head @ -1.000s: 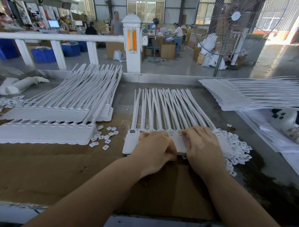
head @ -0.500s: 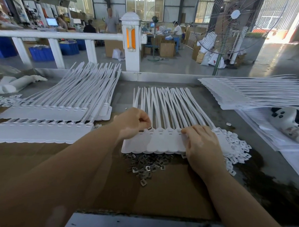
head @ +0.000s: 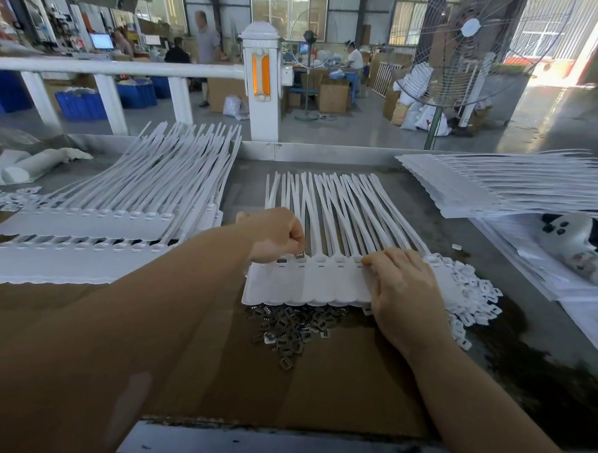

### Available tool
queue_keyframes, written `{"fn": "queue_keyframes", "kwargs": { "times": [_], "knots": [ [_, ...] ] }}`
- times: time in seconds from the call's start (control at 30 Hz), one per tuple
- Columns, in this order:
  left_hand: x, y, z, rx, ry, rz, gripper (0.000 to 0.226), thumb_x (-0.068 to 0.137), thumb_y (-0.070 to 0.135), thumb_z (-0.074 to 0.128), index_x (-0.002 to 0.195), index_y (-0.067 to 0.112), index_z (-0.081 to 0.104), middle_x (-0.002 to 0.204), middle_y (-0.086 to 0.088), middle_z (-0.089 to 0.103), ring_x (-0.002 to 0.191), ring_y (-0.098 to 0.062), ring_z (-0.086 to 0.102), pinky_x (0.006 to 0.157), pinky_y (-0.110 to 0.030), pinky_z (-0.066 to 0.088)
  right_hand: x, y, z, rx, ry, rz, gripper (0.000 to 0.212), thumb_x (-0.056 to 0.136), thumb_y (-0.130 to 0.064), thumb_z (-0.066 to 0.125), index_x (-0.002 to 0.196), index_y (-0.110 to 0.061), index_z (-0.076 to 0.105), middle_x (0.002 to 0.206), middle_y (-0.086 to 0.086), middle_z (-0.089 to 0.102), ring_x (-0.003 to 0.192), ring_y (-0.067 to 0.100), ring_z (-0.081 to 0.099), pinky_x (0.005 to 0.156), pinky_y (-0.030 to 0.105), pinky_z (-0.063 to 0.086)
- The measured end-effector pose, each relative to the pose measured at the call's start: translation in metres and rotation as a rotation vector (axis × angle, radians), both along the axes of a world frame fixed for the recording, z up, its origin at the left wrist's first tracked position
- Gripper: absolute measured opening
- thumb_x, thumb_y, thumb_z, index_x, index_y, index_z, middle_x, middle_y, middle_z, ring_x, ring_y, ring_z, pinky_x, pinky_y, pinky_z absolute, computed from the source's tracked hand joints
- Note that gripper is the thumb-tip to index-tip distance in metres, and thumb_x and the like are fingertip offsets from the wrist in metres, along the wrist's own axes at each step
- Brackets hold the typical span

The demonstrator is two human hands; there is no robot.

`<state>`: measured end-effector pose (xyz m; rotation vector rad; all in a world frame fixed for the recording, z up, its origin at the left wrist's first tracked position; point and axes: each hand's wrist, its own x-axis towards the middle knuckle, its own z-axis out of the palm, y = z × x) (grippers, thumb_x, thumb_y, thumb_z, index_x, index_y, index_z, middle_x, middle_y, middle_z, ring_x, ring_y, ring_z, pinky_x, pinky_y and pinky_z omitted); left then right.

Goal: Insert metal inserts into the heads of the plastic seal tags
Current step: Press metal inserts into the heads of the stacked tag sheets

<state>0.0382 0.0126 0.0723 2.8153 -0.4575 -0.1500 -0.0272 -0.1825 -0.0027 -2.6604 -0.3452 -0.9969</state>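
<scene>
Metal insert point(head: 299, 255) now pinched in left hand point(head: 276, 235) at the second head of the tag strip point(head: 309, 281), up from the insert pile point(head: 291, 328) uncovered below; right hand point(head: 406, 292) stays flat holding the strip on the worktop point(head: 352, 393), so seating has started

Both forearms are bare from the bottom edge of the view up to the wrists, with no sleeve, cuff or glove showing on either. The left grip point(head: 276, 234) and the right grip point(head: 402, 292) carry no ring, watch, band or tape. Fingernails on the right grip look short and unpainted. No clothing enters the view.
</scene>
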Motion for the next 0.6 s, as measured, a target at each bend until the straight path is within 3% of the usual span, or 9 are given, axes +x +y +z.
{"fn": "queue_keyframes", "kwargs": {
  "times": [0.3,0.4,0.47,0.6],
  "knots": [
    [0.0028,-0.0019,-0.0011,0.035,0.056,-0.041,0.016,0.089,0.029,0.058,0.093,0.020,0.072,0.093,0.006,0.067,0.092,-0.017,0.059,0.093,-0.045,0.044,-0.0002,0.0006,0.0002,0.001,-0.029,0.007,0.010,0.082,0.000,0.062,0.091,-0.005,0.066,0.087,0.010,0.066,0.082,0.031,0.058,0.073,0.041,0.049],
    [0.0019,-0.0020,-0.0016,-0.049,0.053,-0.015,0.009,0.084,0.026,0.065,0.077,0.027,0.070,0.080,0.011,0.066,0.086,-0.015,0.062,0.089,-0.043,0.049,-0.0005,0.0006,0.0004,0.000,-0.022,0.004,0.011,0.082,0.001,0.062,0.091,-0.005,0.066,0.088,0.010,0.066,0.082,0.031,0.058,0.073,0.041,0.049],
    [0.0002,-0.0021,-0.0018,-0.114,0.049,0.007,0.019,0.081,0.023,0.070,0.065,0.032,0.066,0.072,0.013,0.066,0.081,-0.015,0.064,0.085,-0.041,0.052,-0.0005,0.0005,0.0005,-0.004,-0.018,0.003,0.013,0.080,0.002,0.062,0.091,-0.005,0.066,0.088,0.010,0.066,0.082,0.031,0.059,0.073,0.041,0.049],
    [-0.0026,-0.0022,-0.0061,-0.184,0.009,0.053,0.021,0.075,0.022,0.075,0.059,0.031,0.064,0.070,0.013,0.065,0.079,-0.014,0.063,0.084,-0.041,0.053,-0.0005,0.0000,0.0003,-0.018,-0.009,-0.005,0.013,0.081,0.001,0.062,0.091,-0.005,0.066,0.088,0.010,0.066,0.083,0.031,0.058,0.075,0.041,0.048]
  ]
}}
